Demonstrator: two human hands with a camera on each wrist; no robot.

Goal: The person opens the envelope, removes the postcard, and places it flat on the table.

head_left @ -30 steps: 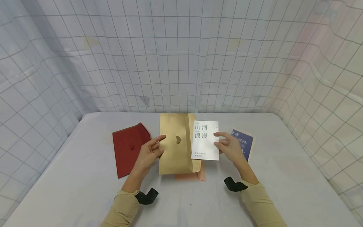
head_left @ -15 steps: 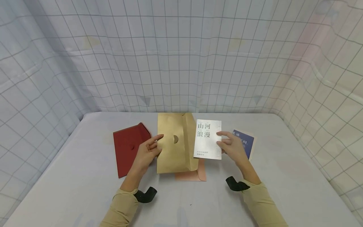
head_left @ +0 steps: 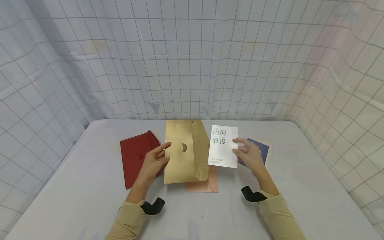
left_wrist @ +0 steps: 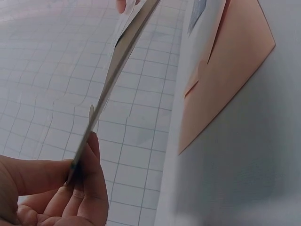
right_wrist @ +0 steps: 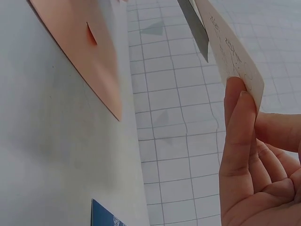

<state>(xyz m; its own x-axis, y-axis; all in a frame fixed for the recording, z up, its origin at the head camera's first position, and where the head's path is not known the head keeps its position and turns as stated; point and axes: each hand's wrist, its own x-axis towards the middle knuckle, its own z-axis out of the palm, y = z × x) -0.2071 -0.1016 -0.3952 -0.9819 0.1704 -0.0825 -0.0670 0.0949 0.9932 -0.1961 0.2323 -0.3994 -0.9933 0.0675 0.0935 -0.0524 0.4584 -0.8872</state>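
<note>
Checker: Centre of the dial, twelve being the far side?
Clerk: Held envelope (head_left: 180, 158), raised above the table (head_left: 288, 200); left hand (head_left: 154, 161) at its nine o'clock edge.
Checker: Beneath?
Clerk: Lower envelope (head_left: 201, 186), on the table, protruding at five o'clock.
Checker: Nine o'clock?
Clerk: Outer envelope (head_left: 134, 158), on the table, partly behind the left hand.
Checker: Three o'clock?
Clerk: Held card (head_left: 222, 151), just beside the held envelope, contact undeterminable; right hand (head_left: 251, 155) at its three o'clock edge.
Checker: Past that, same bearing?
Clerk: Outer card (head_left: 264, 151), on the table, partly behind the right hand.
Checker: Twelve?
Clerk: Curtain (head_left: 192, 70), behind the table.
</note>
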